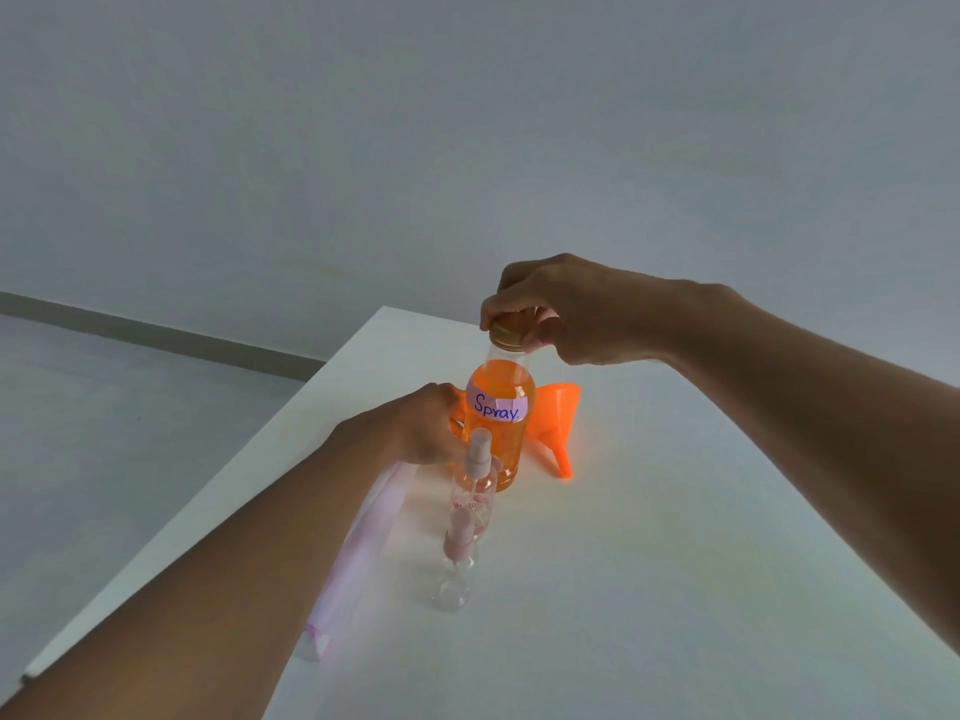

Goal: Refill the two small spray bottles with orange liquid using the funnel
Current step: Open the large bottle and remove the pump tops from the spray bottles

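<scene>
A clear bottle of orange liquid [506,379] labelled "Spray." stands upright on the white table [675,537]. My left hand [423,431] grips its body from the left. My right hand [550,309] comes from above, with its fingers curled round the gold cap [506,334]. An orange funnel [558,418] lies on its side just right of the bottle. Two small clear spray bottles with pale pink pump heads stand in front of it: the farther spray bottle [475,480] and the nearer spray bottle [454,569]. Both look empty.
A pale pink clear pouch [358,558] lies flat on the table left of the spray bottles, partly under my left forearm. The table's left edge runs diagonally close by; the floor lies beyond it, and a plain wall stands behind.
</scene>
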